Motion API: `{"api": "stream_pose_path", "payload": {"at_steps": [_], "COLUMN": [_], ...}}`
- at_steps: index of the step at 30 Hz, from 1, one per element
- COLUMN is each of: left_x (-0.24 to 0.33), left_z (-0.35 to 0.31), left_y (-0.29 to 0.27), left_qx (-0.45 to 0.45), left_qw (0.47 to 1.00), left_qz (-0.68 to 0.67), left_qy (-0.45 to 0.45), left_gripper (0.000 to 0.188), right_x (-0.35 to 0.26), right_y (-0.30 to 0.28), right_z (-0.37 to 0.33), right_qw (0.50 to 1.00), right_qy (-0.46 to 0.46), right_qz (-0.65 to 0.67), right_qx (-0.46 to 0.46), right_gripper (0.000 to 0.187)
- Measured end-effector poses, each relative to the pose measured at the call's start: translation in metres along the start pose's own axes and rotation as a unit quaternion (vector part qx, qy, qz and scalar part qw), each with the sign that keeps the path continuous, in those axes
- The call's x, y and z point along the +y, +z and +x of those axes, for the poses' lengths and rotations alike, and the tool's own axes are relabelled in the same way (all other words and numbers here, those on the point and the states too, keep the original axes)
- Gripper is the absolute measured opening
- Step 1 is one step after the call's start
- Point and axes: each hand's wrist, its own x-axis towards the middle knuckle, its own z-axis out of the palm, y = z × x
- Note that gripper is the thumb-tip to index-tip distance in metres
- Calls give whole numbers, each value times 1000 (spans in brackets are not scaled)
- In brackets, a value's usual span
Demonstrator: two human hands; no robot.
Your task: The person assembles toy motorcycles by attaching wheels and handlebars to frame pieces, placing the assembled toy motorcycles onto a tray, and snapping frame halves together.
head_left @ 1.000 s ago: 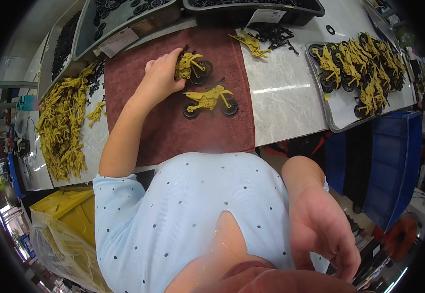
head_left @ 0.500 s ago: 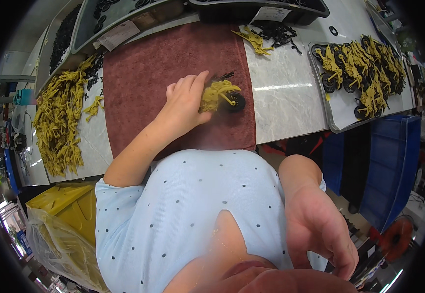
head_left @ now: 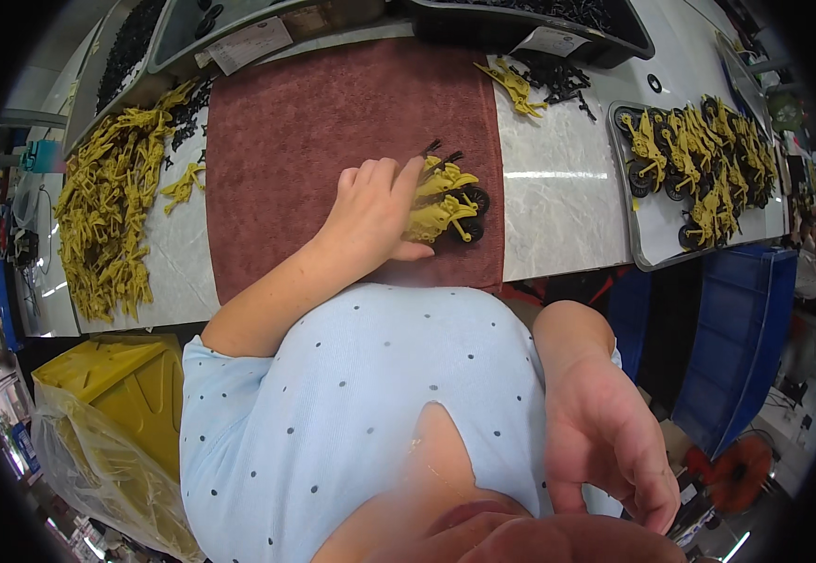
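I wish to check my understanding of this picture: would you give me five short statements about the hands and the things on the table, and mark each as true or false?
1. The left hand touches two yellow-and-black plastic toy motorcycles at the dark red cloth. True.
2. The bare right hand also holds a toy motorcycle. False: nothing shows in its loosely curled fingers.
3. A heap of yellow plastic parts lies left of the cloth. True.
4. The shallow silver-grey tray is empty. False: more yellow-and-black toys crowd it.
5. The small black ring lies on the cloth. False: it lies on the grey marbled tabletop.
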Motion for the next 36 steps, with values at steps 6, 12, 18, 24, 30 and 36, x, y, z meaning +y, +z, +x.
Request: {"api": "stream_pose_path", "payload": {"at_steps": [6, 12, 18, 24, 30, 36], "left_x": [-5, -6, -9, -12, -48, -94], "left_z": [-4, -10, -15, -21, -24, -17], "left_y": [-2, 0, -1, -7, -37, -53], "left_qx": [6, 21, 53, 44, 110, 113], "left_qw": [999, 996, 995, 995, 993, 986], "left_qz": [-45, -80, -76, -85, -35, -80], "left_qy": [6, -24, -26, -15, -28, -94], "left_gripper": [102, 90, 90, 95, 97, 79], "right_x": [9, 12, 16, 16, -6, -10], "right_y": [5, 14, 23, 19, -41, -47], "right_z": [0, -14, -26, -24, -75, -106], "right_qw": [1000, 996, 993, 990, 844, 474], "right_qy": [0, 39, 67, 78, 409, 634], "right_qz": [-31, 64, 78, 107, -189, -300], "right_qx": [0, 41, 52, 49, -291, -532], "right_gripper": [39, 44, 40, 36, 44, 79]}}
